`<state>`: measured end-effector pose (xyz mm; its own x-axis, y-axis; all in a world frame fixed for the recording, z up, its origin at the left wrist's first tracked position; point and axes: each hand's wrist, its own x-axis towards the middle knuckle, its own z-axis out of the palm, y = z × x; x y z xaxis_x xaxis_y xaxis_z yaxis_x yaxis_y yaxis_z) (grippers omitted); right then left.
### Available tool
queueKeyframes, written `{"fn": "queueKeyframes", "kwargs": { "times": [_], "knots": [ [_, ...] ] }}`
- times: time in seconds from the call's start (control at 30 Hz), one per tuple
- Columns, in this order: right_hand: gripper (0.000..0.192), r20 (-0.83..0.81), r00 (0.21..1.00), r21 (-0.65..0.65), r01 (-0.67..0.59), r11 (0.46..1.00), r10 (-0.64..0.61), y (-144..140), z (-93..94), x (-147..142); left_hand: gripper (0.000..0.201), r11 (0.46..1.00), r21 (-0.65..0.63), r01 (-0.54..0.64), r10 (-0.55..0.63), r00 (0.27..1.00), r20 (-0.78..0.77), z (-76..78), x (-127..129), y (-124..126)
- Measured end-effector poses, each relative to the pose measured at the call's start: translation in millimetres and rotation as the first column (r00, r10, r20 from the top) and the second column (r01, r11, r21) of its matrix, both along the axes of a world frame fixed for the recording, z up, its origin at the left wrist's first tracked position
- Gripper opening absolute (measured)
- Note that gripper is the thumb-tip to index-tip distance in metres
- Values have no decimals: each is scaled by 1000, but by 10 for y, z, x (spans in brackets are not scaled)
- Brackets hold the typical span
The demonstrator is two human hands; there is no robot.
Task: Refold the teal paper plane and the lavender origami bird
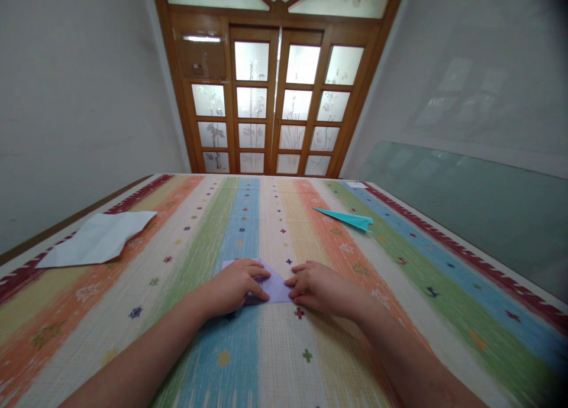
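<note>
A small lavender paper [276, 287] lies flat on the striped cloth [266, 349] in front of me, partly folded. My left hand [237, 285] presses down on its left part, fingers curled over the sheet. My right hand [316, 285] rests on its right edge, fingertips pinching or pressing the paper. Much of the sheet is hidden under both hands.
A teal paper plane [348, 218] lies further back on the right. A crumpled white sheet [100, 238] sits at the left edge of the cloth. Wooden glass-paned doors [277, 100] stand beyond the far end. A glass panel [479, 201] leans along the right wall.
</note>
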<state>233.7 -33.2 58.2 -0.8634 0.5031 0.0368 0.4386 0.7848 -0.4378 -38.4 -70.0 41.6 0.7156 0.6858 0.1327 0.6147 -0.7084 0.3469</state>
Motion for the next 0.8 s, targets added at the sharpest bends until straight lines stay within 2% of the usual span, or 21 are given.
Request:
{"fn": "queueKeyframes", "kwargs": {
  "times": [0.1,0.3,0.57,0.67,0.73,0.8],
  "knots": [
    [14,2,1000,-25,30,999,-30,-75,43,15,35,1000,-31,4,-3,1000,28,27,30,-32],
    [18,83,986,-55,148,987,-143,-199,152,107,46,997,-64,-35,38,998,45,15,17,-33],
    [16,235,944,4,239,971,-233,-246,349,194,43,998,-48,-41,43,999,32,34,29,-41],
    [27,227,928,79,284,955,-295,-167,332,179,44,999,-44,-29,30,999,34,53,41,-49],
    [36,160,918,153,341,927,-364,-106,267,141,45,998,-52,-25,27,998,51,55,49,-52],
    [34,78,910,199,386,901,-407,-68,177,78,46,997,-70,-19,25,997,77,48,53,-52]
  ]
}}
